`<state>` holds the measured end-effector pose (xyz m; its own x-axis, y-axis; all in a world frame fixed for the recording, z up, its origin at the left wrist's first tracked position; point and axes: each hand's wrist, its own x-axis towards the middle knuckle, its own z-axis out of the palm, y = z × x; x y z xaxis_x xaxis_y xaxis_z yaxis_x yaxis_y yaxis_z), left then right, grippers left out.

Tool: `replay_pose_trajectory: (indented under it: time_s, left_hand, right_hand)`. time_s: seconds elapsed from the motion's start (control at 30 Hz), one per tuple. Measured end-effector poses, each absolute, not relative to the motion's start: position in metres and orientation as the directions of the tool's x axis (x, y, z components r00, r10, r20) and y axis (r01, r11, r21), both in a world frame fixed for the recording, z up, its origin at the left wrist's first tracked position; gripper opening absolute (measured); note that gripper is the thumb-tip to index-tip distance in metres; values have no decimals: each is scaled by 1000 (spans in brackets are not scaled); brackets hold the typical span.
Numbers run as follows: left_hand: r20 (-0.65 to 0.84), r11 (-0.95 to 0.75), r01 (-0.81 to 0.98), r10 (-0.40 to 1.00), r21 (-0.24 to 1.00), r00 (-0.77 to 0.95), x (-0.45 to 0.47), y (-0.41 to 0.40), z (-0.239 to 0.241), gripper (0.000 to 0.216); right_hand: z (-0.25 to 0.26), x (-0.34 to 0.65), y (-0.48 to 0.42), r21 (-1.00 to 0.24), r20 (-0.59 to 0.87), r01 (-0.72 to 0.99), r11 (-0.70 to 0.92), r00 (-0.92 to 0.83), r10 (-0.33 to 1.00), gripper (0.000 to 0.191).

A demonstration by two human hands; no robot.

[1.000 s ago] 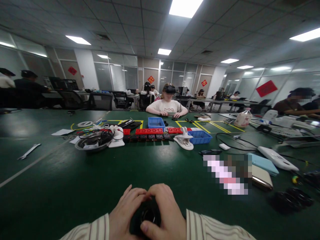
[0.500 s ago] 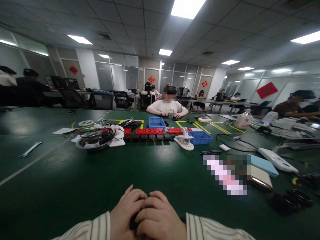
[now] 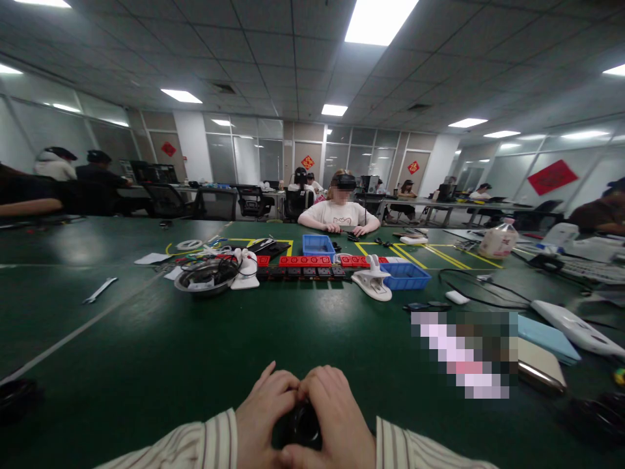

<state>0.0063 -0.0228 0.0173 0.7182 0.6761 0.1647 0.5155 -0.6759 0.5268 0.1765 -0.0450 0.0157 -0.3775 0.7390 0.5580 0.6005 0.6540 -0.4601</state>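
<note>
At the bottom middle, my left hand (image 3: 267, 412) and my right hand (image 3: 342, 413) meet at the fingertips. Between them is a glossy black rounded object (image 3: 305, 425), which both hands curl around. Its lower part is hidden, and I cannot make out its kind. The right thumb lies below it, near the left palm. Striped cuffs cover both wrists. Green table surface (image 3: 205, 352) surrounds the hands.
Ahead stand a metal bowl of cables (image 3: 205, 280), red and black power strips (image 3: 312, 267), a white clip (image 3: 374, 283) and blue bins (image 3: 405, 277). A wrench (image 3: 100, 290) lies left; a cream power bank-like block (image 3: 537, 365) lies right. A person (image 3: 342, 208) sits opposite.
The view has turned slightly left. My right hand's fingers have shifted up and its thumb now shows, uncovering more of the black object between the hands.
</note>
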Motion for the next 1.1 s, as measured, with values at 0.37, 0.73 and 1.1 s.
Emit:
replay_pose_trajectory:
  time_s: [0.37,0.73,1.1]
  left_hand:
    - [147,-662,597,716,452,682,12,-24,17,45]
    - [238,-698,516,681,496,693,6,-26,16,63]
    - [162,-687,560,687,463,708,9,-27,21,38]
  right_hand:
    - [18,181,-41,-193,641,419,887,-631,437,16]
    - [14,179,-44,-297,704,519,801,-448,551,61]
    - [20,176,-49,-329,509,623,710,-516,689,30]
